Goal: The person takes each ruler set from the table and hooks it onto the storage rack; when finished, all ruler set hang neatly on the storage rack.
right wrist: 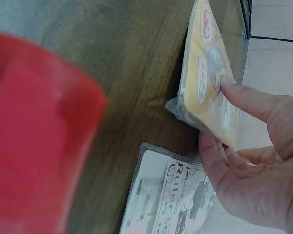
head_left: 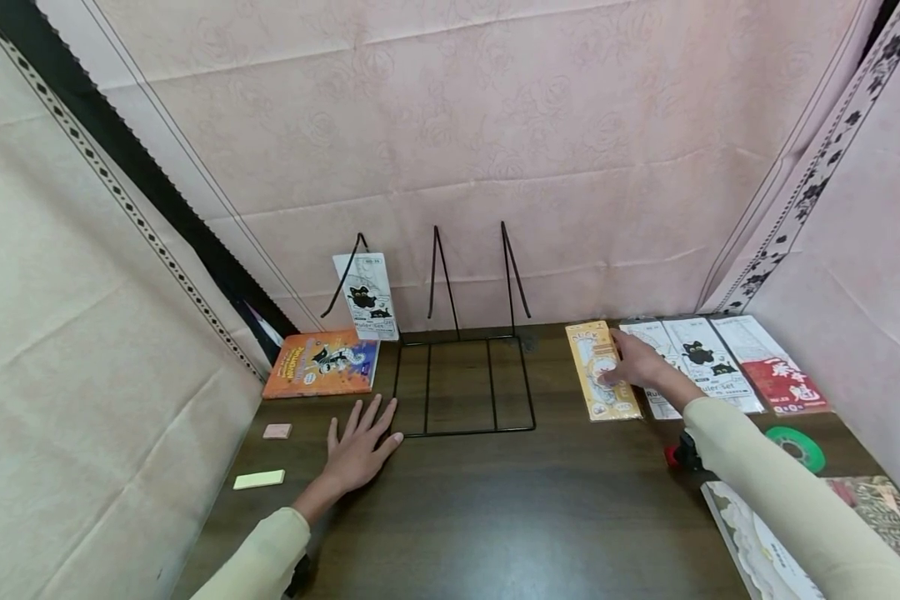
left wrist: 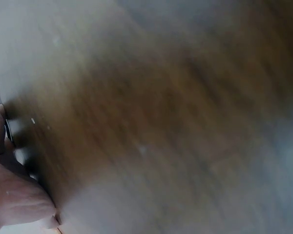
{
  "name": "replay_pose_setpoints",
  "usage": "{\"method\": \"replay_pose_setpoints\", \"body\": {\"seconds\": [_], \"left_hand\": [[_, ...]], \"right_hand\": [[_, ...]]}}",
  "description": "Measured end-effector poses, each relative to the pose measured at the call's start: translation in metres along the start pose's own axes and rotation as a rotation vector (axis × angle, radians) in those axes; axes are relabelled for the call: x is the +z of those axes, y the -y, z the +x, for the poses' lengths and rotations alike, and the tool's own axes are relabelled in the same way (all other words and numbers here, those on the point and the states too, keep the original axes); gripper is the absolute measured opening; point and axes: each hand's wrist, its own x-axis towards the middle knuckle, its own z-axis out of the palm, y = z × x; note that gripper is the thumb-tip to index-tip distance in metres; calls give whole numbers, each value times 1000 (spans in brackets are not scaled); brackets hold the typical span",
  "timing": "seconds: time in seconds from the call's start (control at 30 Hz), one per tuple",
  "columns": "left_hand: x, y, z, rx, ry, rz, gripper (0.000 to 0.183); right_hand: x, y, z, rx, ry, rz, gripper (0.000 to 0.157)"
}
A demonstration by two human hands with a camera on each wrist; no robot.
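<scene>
My right hand (head_left: 637, 360) pinches a flat yellow-orange packet (head_left: 591, 396) at the right of the brown table. In the right wrist view the thumb lies on the face of this packet (right wrist: 205, 63), the fingers behind it, and its edge is tilted up. My left hand (head_left: 360, 454) rests palm down with spread fingers, its tips by the front left corner of a black wire rack (head_left: 468, 432). A white ruler-set packet (head_left: 371, 287) with black cats hangs on the rack's left hook. The left wrist view is mostly blurred table beside part of the left hand (left wrist: 17, 200).
Beside the right hand lie white ruler-set packets (head_left: 697, 354) and a red-and-white one (head_left: 783, 379). Nearer are a green tape roll (head_left: 798, 450), a red object (right wrist: 34, 136) and books (head_left: 757, 542). At left: an orange book (head_left: 315, 367), a pink block (head_left: 277, 431), a pale-yellow strip (head_left: 258, 479).
</scene>
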Motion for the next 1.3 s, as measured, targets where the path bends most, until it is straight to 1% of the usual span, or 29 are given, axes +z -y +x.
{"method": "replay_pose_setpoints", "body": {"seconds": [0.2, 0.3, 0.57, 0.73, 0.83, 1.0, 1.13, 1.2, 1.3], "left_hand": [[5, 6, 1, 7, 10, -17, 64], [5, 6, 1, 11, 3, -25, 64], [-1, -2, -4, -2, 6, 30, 62], [-3, -3, -3, -3, 15, 28, 63], [-4, -3, -3, -2, 17, 28, 63], [-4, -4, -3, -5, 22, 34, 63], [-3, -4, -2, -5, 18, 35, 63], [-3, -3, -2, -5, 14, 31, 63], [-2, -3, -1, -2, 10, 13, 63]], "right_hand": [[0, 3, 1, 78, 48, -4, 105], [0, 1, 0, 88, 64, 9, 105], [1, -2, -2, 110, 109, 147, 102], [1, -2, -2, 122, 126, 248, 101], [2, -2, -1, 140, 122, 295, 102], [4, -4, 0, 151, 102, 310, 94], [5, -5, 0, 130, 106, 340, 86], [5, -4, 0, 132, 98, 340, 83], [4, -2, -1, 122, 80, 310, 82]]}}
